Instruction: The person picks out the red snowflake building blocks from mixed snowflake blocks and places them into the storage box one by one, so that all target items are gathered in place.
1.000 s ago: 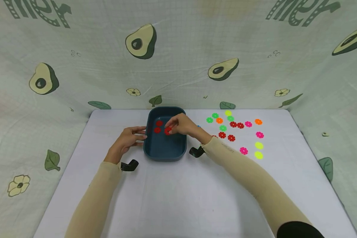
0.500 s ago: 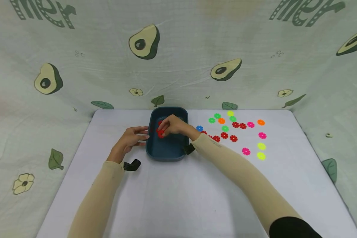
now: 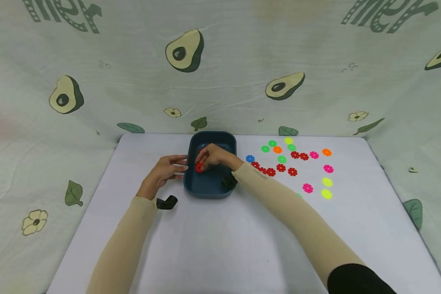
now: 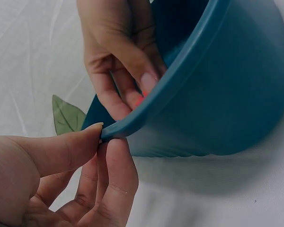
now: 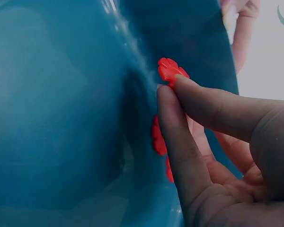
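Observation:
A dark blue plastic tub (image 3: 206,187) stands near the back of the white table. At its left wall, my left hand (image 3: 164,169) pinches the rim between thumb and fingers, as the left wrist view shows. Inside the tub is my right hand (image 3: 217,156), its thumb and index finger pinching a red flower-shaped disc (image 5: 169,70). That disc is held tilted near the tub's left side. Other red discs (image 5: 158,137) lie in the tub beside my right fingers, partly hidden by them.
Right of the tub, several flower-shaped discs lie scattered: red ones (image 3: 281,168), a blue one (image 3: 250,159), green (image 3: 281,159), orange (image 3: 327,152), pink (image 3: 308,188) and yellow (image 3: 327,182). A patterned cloth (image 3: 235,61) hangs behind the table.
My right hand has moved left and slightly down within the tub, carrying the red disc toward the left wall. The left hand stays at the rim. The head view has shifted slightly.

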A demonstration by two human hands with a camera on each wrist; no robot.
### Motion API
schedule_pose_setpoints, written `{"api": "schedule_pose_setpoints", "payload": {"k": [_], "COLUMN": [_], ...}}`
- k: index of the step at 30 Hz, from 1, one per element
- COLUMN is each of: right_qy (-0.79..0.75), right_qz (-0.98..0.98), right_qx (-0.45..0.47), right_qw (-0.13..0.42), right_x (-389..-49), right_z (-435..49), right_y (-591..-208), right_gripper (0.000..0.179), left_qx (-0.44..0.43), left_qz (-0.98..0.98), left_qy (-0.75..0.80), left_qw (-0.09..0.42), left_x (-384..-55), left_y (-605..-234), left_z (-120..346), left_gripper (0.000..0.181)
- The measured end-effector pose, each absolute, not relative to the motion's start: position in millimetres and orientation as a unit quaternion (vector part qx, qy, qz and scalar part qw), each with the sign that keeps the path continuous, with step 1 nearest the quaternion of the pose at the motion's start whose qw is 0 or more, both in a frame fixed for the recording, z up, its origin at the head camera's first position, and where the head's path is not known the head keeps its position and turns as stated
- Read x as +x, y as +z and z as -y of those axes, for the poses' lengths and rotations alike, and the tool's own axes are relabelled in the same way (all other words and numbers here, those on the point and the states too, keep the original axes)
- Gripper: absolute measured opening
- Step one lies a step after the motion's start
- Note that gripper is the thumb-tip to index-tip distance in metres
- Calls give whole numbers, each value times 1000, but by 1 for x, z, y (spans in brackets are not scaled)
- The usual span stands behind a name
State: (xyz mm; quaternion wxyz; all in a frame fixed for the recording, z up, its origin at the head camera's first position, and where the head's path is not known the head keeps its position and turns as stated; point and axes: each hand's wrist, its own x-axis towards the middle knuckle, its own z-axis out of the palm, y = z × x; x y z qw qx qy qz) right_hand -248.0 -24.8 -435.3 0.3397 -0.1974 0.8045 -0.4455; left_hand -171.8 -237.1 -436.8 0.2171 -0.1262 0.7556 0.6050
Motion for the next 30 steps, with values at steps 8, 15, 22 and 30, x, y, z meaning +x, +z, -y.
{"api": "schedule_pose_setpoints", "payload": {"k": [8, 15, 22, 30], "right_qy": [-444, -445, -428, -415], "right_qz": [-803, -804, -818, -832], "right_qx": [-197, -208, -234, -248], "right_qw": [345, 336, 306, 271], "right_x": [-251, -251, -249, -249], "right_z": [31, 34, 36, 38], "right_y": [-444, -453, -454, -454], "right_gripper": [31, 33, 33, 29], "left_qx": [-129, -128, -126, -127], "left_qz": [-757, -758, -758, -760], "left_qy": [604, 603, 604, 602], "left_qw": [215, 213, 212, 208], "left_x": [-172, -172, -172, -171], "left_y": [-437, -439, -439, -438], "left_z": [236, 237, 236, 235], "left_gripper": [59, 59, 58, 58]}}
